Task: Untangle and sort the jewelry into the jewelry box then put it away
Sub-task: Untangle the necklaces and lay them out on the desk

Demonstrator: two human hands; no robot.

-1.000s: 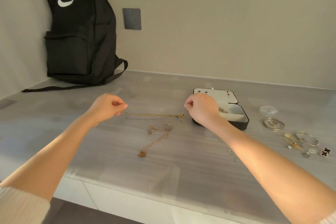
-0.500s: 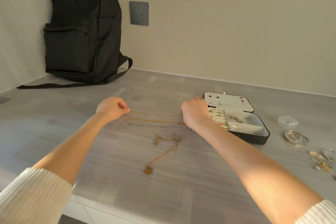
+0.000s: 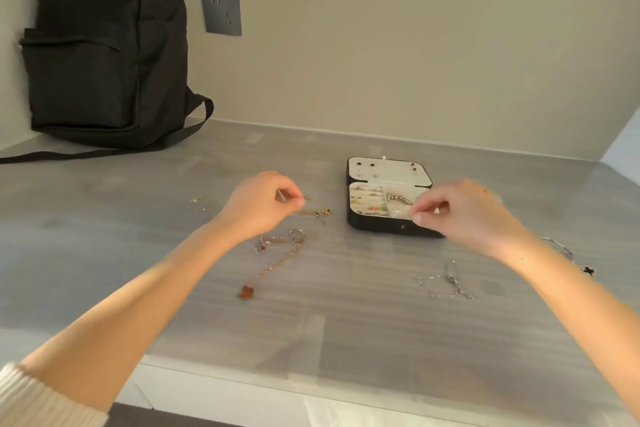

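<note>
Both arms are reaching forward over the surface [image 3: 346, 322]. The left hand [image 3: 258, 206] is pinching a gold chain [image 3: 317, 212] that is lying just left of the open jewelry box [image 3: 377, 227]. The right hand [image 3: 464, 215] is hovering over the box's near right corner, fingertips pinched together; I cannot tell whether they grip anything. A bracelet [image 3: 398, 198] is lying in the box's right compartment.

- This looks like a private home, perhaps a bedroom or dressing corner, though only one corner of the room is in view.
- A grey wood-grain counter [image 3: 104, 218] runs along plain beige walls [image 3: 415, 45], with white panels [image 3: 214, 395] below its front edge.
- A black backpack [image 3: 97, 45] leans upright in the corner, near a dark wall socket [image 3: 221, 10].
- Personal things lie out: an open jewelry box [image 3: 381, 230] holding earrings and rings, a gold chain [image 3: 315, 212] and other necklaces [image 3: 277, 253] loose on the counter.
</note>
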